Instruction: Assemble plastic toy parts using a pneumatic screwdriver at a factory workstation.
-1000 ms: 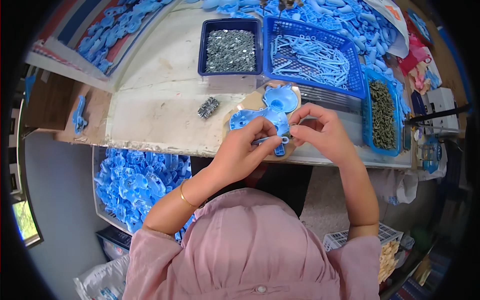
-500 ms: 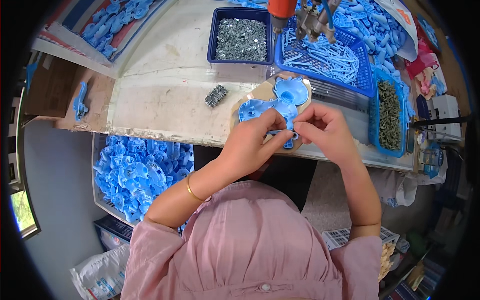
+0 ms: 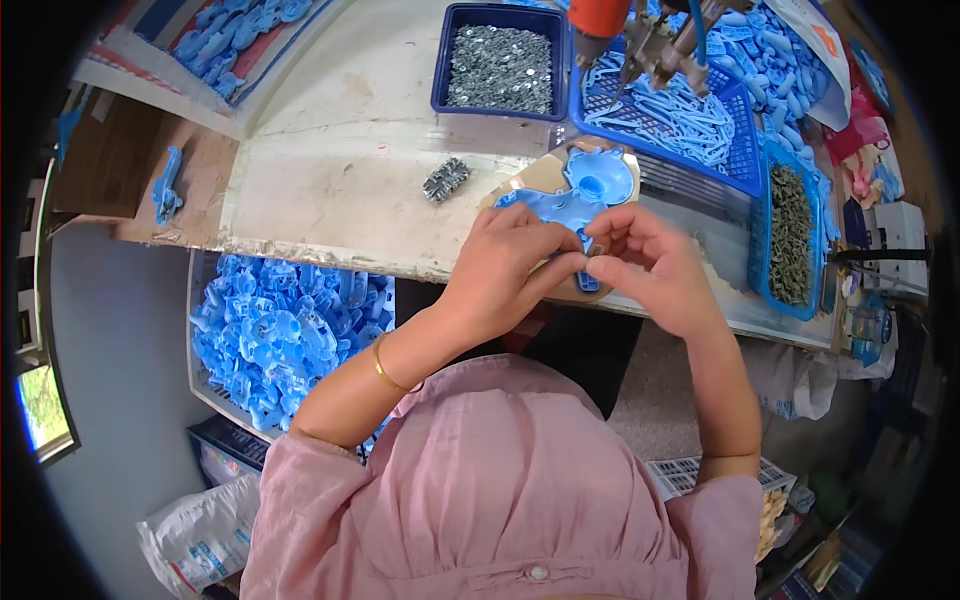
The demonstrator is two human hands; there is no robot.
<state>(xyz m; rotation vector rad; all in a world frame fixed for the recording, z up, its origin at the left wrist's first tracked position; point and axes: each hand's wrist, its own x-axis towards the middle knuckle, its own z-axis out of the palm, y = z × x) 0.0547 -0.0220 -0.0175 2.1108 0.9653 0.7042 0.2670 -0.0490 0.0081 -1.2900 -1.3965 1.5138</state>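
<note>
A light blue plastic shell (image 3: 605, 172) with a round cup lies in a tan holder (image 3: 632, 165) at the bench's front edge. Over its lower end, my left hand (image 3: 512, 262) is closed, thumb and fingertips pinched. Facing it, my right hand (image 3: 655, 268) is pinched too, its fingertips almost touching the left ones. Something small sits between the fingertips, too hidden to name. Part of the shell's narrow lower end shows beneath my hands.
A dark blue tray (image 3: 500, 112) of small metal pieces and a blue basket (image 3: 745, 150) of thin blue rods stand behind. To the right is a blue tray (image 3: 765, 270) of screws. A tool with an orange body (image 3: 598, 18) hangs overhead. A metal cluster (image 3: 446, 180) lies left.
My two hands have come closer together, fingertips now nearly meeting over the shell's lower end. The bench scene has shifted slightly to the right in the view.
</note>
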